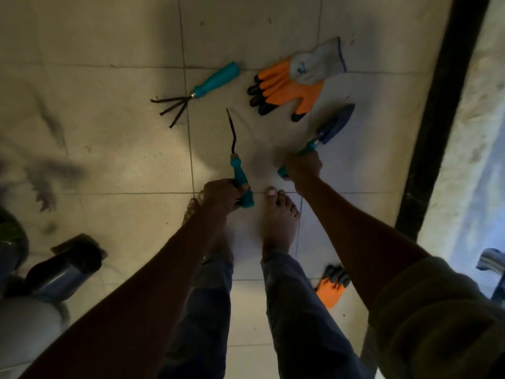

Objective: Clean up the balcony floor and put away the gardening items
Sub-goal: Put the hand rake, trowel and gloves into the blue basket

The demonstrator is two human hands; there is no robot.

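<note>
Roughly midway, judging by what lies around. Tiled balcony floor (109, 149) has dark smudges at left, so sweeping looks not done. Dark pot or container (62, 272) lies tipped at near left, with a pale rounded thing just nearer; can't tell what that is. Orange-and-grey glove (295, 80) lies flat at far right, untouched; second orange glove (332, 285) on the floor near right, partly behind the right arm. Trowel (332, 124), blue blade, is in the right hand (302, 166), fingers wrapped tight round its teal handle, blade just near of the far glove. Weeder (235, 149), thin curved dark shaft, is in the left hand (222, 195), fingers curled round its teal handle, tip pointing far. Hand rake (196, 91), teal handle, three prongs, lies on the floor far centre, not picked up. Left to do: rake, both gloves, pot, floor.
</note>
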